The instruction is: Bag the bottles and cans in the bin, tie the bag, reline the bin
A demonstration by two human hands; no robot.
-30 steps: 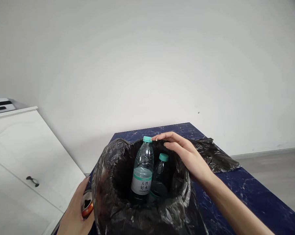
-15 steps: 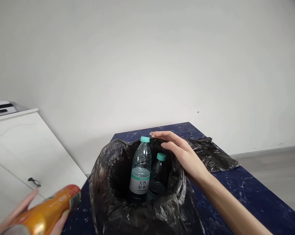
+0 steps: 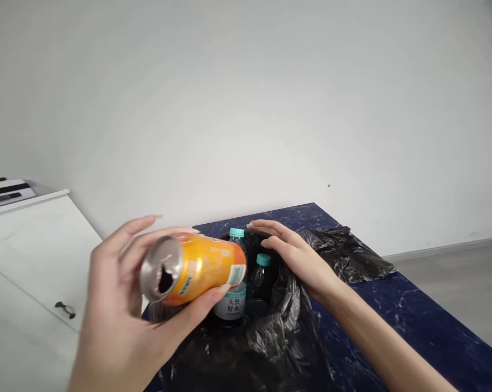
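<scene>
My left hand (image 3: 127, 305) grips an orange drink can (image 3: 207, 267) lying sideways, its opened top toward me. The can is above the left part of a black plastic bag (image 3: 249, 354) and hides some of its mouth. Inside the bag stand two clear plastic bottles with teal caps: a labelled bottle (image 3: 230, 305), partly behind the can, and a second bottle (image 3: 261, 280) to its right. At the bag's right rim rests my right hand (image 3: 297, 253), fingers stretched out and holding nothing.
The bag stands on a dark blue marbled table (image 3: 376, 310). Another crumpled black plastic bag (image 3: 347, 253) lies on its right side. At the left is a white cabinet (image 3: 29, 261) with a black handle (image 3: 65, 310). Behind everything rises a pale wall (image 3: 270, 109).
My left hand has brought the can up and to the right, from the lower left to over the bag. My right hand stays at the rim.
</scene>
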